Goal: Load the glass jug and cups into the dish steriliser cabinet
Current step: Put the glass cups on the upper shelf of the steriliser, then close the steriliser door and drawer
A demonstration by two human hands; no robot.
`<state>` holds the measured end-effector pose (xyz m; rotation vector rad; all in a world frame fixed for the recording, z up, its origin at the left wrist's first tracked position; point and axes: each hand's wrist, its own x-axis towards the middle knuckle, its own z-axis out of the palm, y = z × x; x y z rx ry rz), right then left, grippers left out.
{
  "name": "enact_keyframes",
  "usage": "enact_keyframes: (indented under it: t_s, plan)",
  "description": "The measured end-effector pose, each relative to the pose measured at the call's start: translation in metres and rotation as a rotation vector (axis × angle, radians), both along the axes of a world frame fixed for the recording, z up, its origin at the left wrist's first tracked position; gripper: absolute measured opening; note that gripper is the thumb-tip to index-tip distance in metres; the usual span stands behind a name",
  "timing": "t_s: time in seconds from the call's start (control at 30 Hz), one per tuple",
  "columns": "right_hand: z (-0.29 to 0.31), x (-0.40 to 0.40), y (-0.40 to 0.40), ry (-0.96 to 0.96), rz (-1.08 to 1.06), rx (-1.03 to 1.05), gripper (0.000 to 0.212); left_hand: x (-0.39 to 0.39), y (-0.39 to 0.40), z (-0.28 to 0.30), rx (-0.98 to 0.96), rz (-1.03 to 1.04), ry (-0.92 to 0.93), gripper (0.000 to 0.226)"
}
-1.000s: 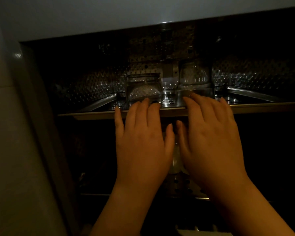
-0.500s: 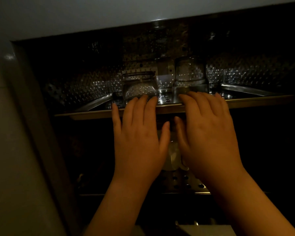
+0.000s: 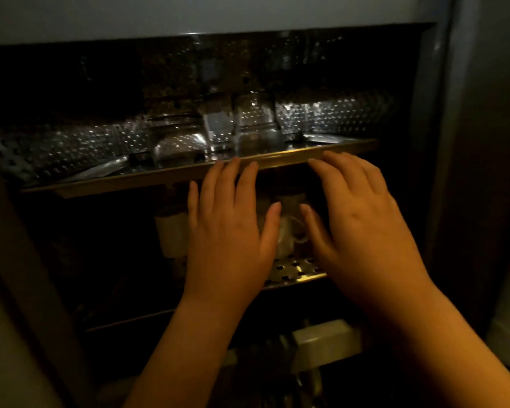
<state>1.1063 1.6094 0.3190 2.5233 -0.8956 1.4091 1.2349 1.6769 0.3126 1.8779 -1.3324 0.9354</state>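
Kitchen, likely: dim steriliser cabinet point(image 3: 442, 142), perforated steel shelves point(image 3: 189, 172) (glassware point(image 3: 253, 122) on top), pale cups point(image 3: 171, 234) below.

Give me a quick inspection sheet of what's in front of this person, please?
Surface: upper tray, perforated metal, inside the dark cabinet.
Job's things: jug and glass on the tray.
Clutter: white cup and mug on the lower shelf.
Grips: left hand and right hand, fingers straight, tips at the tray's front edge.
Cables: nothing seen.
Surroundings: pale wall above; very dim light.
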Motion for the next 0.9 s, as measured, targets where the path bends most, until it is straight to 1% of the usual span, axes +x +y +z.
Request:
enact_keyframes:
  t_s: [0.17,0.33,0.47,0.67,0.8,0.9]
  plan:
    - [-0.009,-0.061,0.006,0.005,-0.135,0.01,0.054,-0.052,-0.009,-0.012,0.044,-0.188,0.038,0.055]
    - [-0.017,-0.127,0.016,0.018,-0.256,0.031,0.053,-0.115,-0.013,-0.018,0.078,-0.324,0.022,0.061]
    - [-0.021,-0.182,0.034,0.036,-0.358,0.056,0.053,-0.171,-0.012,-0.024,0.126,-0.454,0.031,0.059]
    - [-0.028,-0.268,0.066,0.068,-0.512,0.116,0.051,-0.256,-0.004,-0.035,0.138,-0.616,0.04,0.057]
    - [-0.029,-0.32,0.091,0.085,-0.607,0.151,0.039,-0.312,0.003,-0.044,0.128,-0.664,-0.02,0.05]
    - [-0.031,-0.355,0.106,0.142,-0.682,0.283,0.029,-0.347,0.005,-0.051,0.143,-0.672,-0.073,0.04]
